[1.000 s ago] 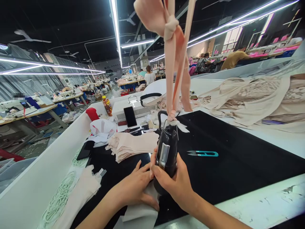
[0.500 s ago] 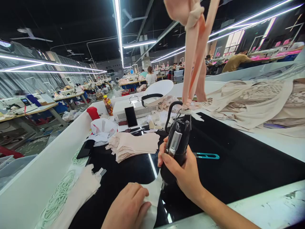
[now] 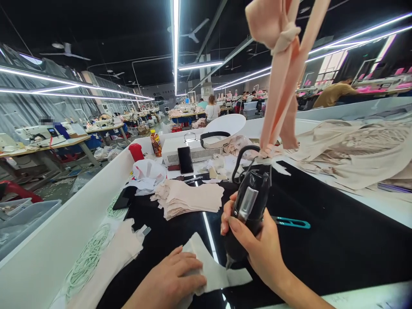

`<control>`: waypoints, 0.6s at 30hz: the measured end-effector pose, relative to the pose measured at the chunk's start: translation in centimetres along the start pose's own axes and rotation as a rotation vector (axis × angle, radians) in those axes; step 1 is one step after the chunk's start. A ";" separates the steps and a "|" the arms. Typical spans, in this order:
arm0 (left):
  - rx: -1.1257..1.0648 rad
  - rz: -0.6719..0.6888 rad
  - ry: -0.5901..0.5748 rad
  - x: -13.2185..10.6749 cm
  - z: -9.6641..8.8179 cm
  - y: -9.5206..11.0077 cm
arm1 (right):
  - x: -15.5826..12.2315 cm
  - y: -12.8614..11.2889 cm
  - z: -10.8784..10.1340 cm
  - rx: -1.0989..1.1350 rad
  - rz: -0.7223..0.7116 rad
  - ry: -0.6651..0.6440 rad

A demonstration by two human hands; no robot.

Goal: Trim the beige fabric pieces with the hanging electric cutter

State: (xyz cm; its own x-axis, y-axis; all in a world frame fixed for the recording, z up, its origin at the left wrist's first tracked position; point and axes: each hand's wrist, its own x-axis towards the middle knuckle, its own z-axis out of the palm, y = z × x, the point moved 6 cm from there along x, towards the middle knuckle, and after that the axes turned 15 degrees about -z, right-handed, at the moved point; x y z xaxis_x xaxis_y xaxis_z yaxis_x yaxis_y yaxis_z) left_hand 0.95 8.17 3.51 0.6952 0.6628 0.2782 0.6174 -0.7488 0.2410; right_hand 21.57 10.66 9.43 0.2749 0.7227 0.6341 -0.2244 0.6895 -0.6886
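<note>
Pale fabric (image 3: pixel 213 271) lies at six o'clock in the view, on the black top of a table (image 3: pixel 328 249) edged by a white rim. Between eleven and twelve o'clock from it sits a stack of cut pieces (image 3: pixel 193 201), with a phone (image 3: pixel 185 160) and a white box (image 3: pixel 172 153) farther out; green cord (image 3: pixel 88 257) lies looped at nine o'clock and teal snips (image 3: pixel 307 224) at two. Beyond is a sewing room with strip lights (image 3: pixel 175 43) and ceiling fans (image 3: pixel 193 34), a person in a mustard top (image 3: pixel 334 93) bent forward at one o'clock. The left hand (image 3: pixel 172 277) rests at the fabric's nine-o'clock side, its fingers close together over it; whether they pinch the cloth I cannot tell. From between two and three o'clock, the right hand (image 3: pixel 262 253) wraps its fingers around a black handheld tool (image 3: pixel 254 195), under hanging pink straps (image 3: pixel 280 86). The tool's tip points down at the fabric's two-o'clock edge; whether they touch is unclear.
</note>
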 end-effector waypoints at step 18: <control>-0.018 -0.255 -0.005 4.0 2.1 -1.5 | -1.9 -0.3 -2.2 -0.051 0.005 -0.005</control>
State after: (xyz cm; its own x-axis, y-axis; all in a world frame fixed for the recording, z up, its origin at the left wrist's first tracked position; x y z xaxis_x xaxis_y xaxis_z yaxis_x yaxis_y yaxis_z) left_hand 3.60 11.98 2.28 0.5197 0.8303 0.2012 0.7667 -0.5571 0.3190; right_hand 23.20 9.02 7.64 0.2693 0.7262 0.6325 -0.1772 0.6829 -0.7086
